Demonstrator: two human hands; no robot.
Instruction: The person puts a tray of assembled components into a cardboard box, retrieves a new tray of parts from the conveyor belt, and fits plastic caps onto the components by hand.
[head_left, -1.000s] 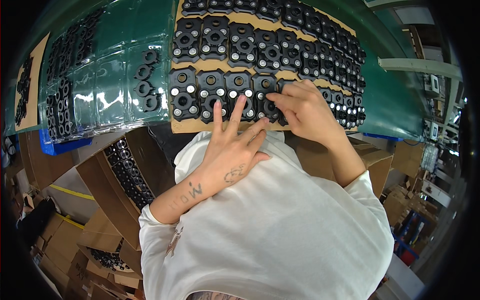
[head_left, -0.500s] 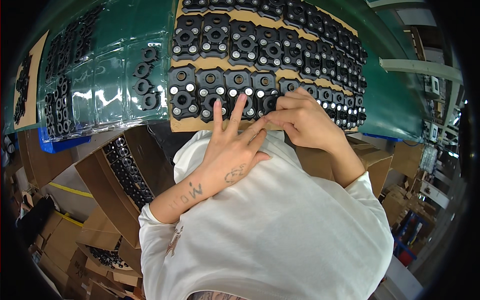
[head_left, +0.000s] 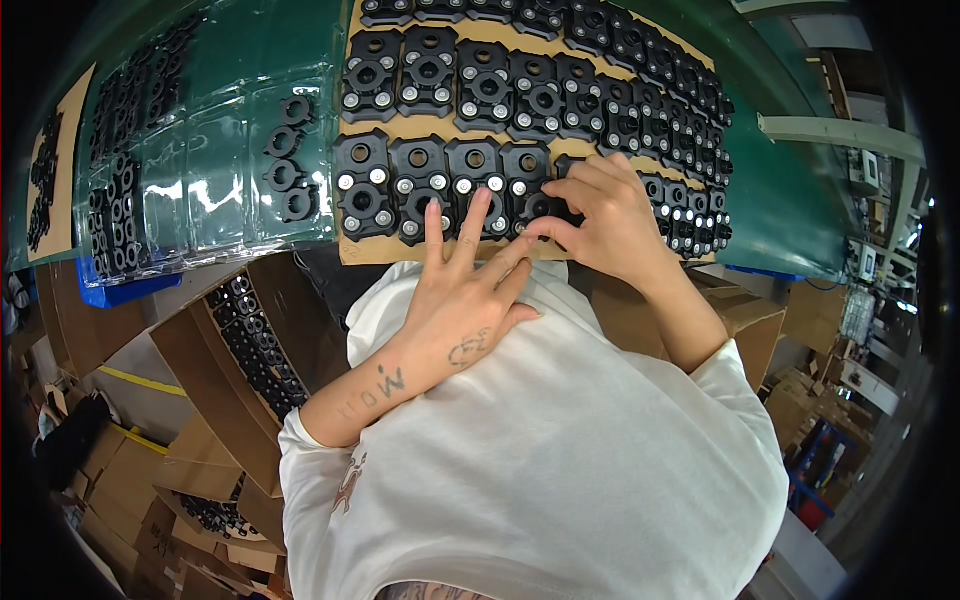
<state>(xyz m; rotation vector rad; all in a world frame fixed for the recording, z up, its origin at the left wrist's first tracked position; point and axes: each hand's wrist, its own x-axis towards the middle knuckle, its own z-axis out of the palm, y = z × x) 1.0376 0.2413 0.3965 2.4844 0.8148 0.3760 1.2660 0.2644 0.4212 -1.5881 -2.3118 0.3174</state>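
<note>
Rows of black plastic brackets [head_left: 421, 160], each with an upper hole, a round ring and silver screws, lie on a brown cardboard sheet [head_left: 375, 250]. Over the near edge of this sheet my left hand [head_left: 465, 300] is open, its fingers spread. Two of its fingertips rest on the second and third brackets of the nearest row, and its index finger reaches toward my right thumb. My right hand [head_left: 610, 220] curls over the fourth bracket [head_left: 525, 163], thumb and forefinger on either side of its black ring [head_left: 541, 206]. It covers part of the brackets beside it.
Loose black rings [head_left: 285, 176] lie on the green tabletop [head_left: 220, 190], left of the sheet. More black parts [head_left: 125, 200] stand farther left under shiny clear film. An open carton [head_left: 215, 370] with black parts is below the table, left of me; another carton [head_left: 735, 305] is at right.
My right thumb and forefinger have moved apart from a close pinch and now span the fourth bracket's ring. My left hand has stayed nearly still.
</note>
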